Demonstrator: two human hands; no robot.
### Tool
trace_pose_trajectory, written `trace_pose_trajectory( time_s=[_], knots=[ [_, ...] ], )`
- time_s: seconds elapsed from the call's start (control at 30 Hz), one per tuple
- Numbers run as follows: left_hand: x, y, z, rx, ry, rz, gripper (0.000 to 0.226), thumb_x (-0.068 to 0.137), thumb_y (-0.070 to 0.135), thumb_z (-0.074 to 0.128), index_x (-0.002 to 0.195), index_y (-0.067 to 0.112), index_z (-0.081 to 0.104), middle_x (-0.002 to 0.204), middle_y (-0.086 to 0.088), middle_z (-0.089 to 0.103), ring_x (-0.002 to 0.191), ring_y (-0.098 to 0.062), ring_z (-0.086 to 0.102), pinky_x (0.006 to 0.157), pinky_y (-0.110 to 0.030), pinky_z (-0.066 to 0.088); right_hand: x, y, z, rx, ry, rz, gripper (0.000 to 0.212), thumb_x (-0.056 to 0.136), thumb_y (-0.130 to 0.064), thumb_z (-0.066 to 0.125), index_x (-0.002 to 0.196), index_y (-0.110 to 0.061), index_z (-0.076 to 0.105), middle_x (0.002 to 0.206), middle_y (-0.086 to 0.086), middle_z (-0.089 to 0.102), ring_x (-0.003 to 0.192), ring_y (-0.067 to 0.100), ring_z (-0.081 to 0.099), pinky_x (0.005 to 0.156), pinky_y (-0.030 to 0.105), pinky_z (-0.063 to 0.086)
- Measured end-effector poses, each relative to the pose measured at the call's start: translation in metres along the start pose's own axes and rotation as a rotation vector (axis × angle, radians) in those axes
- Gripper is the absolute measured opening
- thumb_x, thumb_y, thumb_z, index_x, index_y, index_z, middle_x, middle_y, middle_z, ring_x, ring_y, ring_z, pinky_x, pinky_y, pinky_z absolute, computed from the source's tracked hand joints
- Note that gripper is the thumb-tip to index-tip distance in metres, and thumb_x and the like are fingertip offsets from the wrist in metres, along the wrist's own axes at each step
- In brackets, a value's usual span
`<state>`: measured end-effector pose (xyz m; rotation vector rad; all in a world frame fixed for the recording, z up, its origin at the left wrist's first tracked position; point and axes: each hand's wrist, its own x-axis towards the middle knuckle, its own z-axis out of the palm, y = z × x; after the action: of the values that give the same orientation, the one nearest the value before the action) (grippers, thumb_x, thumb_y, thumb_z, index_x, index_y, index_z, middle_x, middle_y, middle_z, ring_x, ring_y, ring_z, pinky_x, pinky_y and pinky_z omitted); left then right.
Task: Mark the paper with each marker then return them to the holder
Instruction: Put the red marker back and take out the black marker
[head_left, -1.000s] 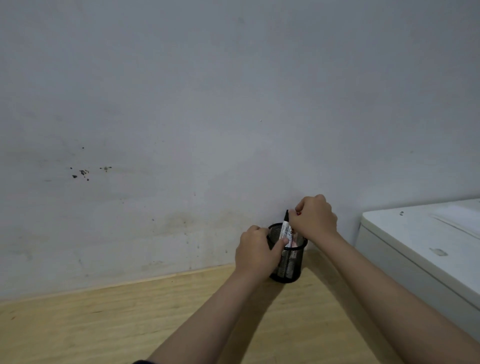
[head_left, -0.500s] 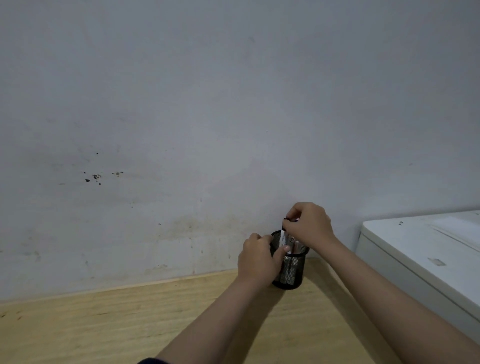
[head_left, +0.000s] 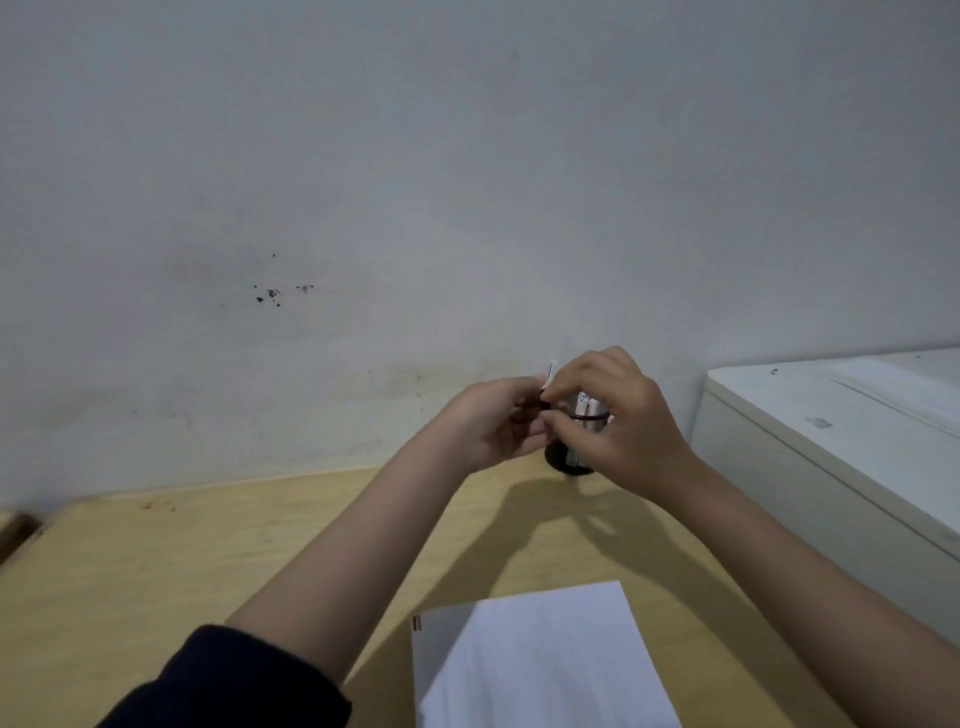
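Observation:
A black mesh holder (head_left: 567, 464) stands on the wooden table by the wall, mostly hidden behind my hands, with other markers (head_left: 586, 407) poking out of it. Just above and left of its rim, a white marker (head_left: 550, 370) with a dark end is held upright. My right hand (head_left: 621, 421) pinches it with thumb and forefinger. My left hand (head_left: 498, 423) closes on it from the left. A white sheet of paper (head_left: 540, 660) lies near me on the table, below both forearms.
A white appliance (head_left: 831, 447) stands against the table's right side. The grey wall (head_left: 415, 208) rises directly behind the holder. The wooden table (head_left: 156, 571) runs left to a corner edge at the far left.
My right hand has lifted a marker out of the holder. My left hand has let go of the holder and come up to the marker. The view has tilted down, showing the paper.

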<state>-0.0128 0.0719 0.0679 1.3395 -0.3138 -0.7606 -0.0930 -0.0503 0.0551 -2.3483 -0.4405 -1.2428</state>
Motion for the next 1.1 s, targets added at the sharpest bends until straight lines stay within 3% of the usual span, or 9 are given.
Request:
trace_pose_trajectory(
  time_s=[0.1,0.17,0.27,0.33,0.43,0.6,0.7,0.83,1.1],
  knots=[
    [-0.033,-0.001,-0.004,-0.018,0.057,0.055,0.014,0.089,0.014,0.055,0.076,0.012,0.06,0.066,-0.003,0.057,0.053,-0.011,0.054,0.044,-0.019,0.051,-0.019,-0.026,-0.002,0.05,-0.019,-0.024,0.01,0.071,-0.008,0.076,0.081,-0.009,0.073,0.08,0.004,0.067,0.079,0.023,0.056,0.076,0.03,0.044],
    [-0.053,-0.005,-0.01,0.051,0.089,0.116,0.011,0.088,0.014,0.056,0.079,0.012,0.061,0.06,0.0,0.059,0.06,-0.012,0.055,0.052,-0.022,0.053,-0.029,-0.04,-0.004,0.125,0.007,0.027,0.011,0.072,-0.013,0.076,0.083,-0.013,0.073,0.081,0.0,0.066,0.08,0.017,0.057,0.079,0.025,0.043],
    [-0.081,-0.017,-0.021,0.168,0.098,0.173,0.008,0.09,0.019,0.055,0.089,0.017,0.063,0.071,0.004,0.064,0.068,-0.009,0.058,0.065,-0.026,0.049,-0.039,-0.056,-0.001,0.249,0.141,0.318,0.012,0.075,-0.013,0.075,0.083,-0.021,0.07,0.077,-0.007,0.064,0.073,0.008,0.059,0.071,0.018,0.045],
    [-0.095,-0.028,-0.027,0.226,0.109,0.196,0.009,0.092,0.022,0.054,0.09,0.02,0.063,0.079,0.004,0.064,0.07,-0.01,0.058,0.067,-0.027,0.047,-0.042,-0.063,0.007,0.379,0.215,0.6,0.013,0.076,-0.015,0.075,0.087,-0.015,0.068,0.07,-0.005,0.062,0.064,0.007,0.056,0.067,0.021,0.048],
    [-0.112,-0.047,-0.032,0.293,0.121,0.227,0.009,0.092,0.021,0.054,0.091,0.021,0.063,0.08,0.002,0.064,0.071,-0.01,0.057,0.067,-0.026,0.046,-0.045,-0.073,0.017,0.562,0.136,0.86,0.03,0.078,-0.025,0.074,0.1,-0.008,0.064,0.064,0.0,0.057,0.063,0.014,0.056,0.065,0.03,0.049],
    [-0.126,-0.068,-0.041,0.322,0.105,0.267,0.011,0.088,0.018,0.061,0.094,0.019,0.07,0.083,-0.001,0.063,0.073,-0.011,0.056,0.069,-0.026,0.047,-0.053,-0.089,0.028,0.602,0.018,0.835,0.012,0.086,-0.021,0.066,0.075,-0.014,0.064,0.067,0.007,0.062,0.049,0.003,0.057,0.055,0.023,0.048],
    [-0.13,-0.075,-0.051,0.331,0.151,0.278,0.017,0.081,0.008,0.068,0.098,0.01,0.07,0.087,-0.008,0.061,0.073,-0.013,0.056,0.069,-0.027,0.046,-0.056,-0.09,0.03,0.651,0.056,0.849,0.01,0.087,-0.018,0.063,0.08,-0.012,0.063,0.066,0.001,0.064,0.046,-0.002,0.058,0.05,0.017,0.05],
    [-0.13,-0.082,-0.057,0.313,0.232,0.357,0.016,0.075,-0.003,0.071,0.09,0.003,0.07,0.077,-0.01,0.067,0.067,-0.015,0.057,0.061,-0.023,0.044,-0.059,-0.091,0.034,0.72,0.067,0.894,0.014,0.088,-0.018,0.063,0.086,-0.004,0.063,0.062,-0.002,0.062,0.046,0.0,0.056,0.05,0.021,0.05],
    [-0.122,-0.086,-0.057,0.389,0.234,0.427,0.006,0.08,-0.004,0.065,0.086,-0.002,0.068,0.063,-0.005,0.07,0.054,-0.011,0.063,0.055,-0.017,0.048,-0.063,-0.097,0.05,0.74,-0.108,0.875,0.019,0.086,-0.018,0.066,0.071,-0.007,0.063,0.053,0.001,0.058,0.043,0.007,0.052,0.05,0.026,0.047]
  ],
)
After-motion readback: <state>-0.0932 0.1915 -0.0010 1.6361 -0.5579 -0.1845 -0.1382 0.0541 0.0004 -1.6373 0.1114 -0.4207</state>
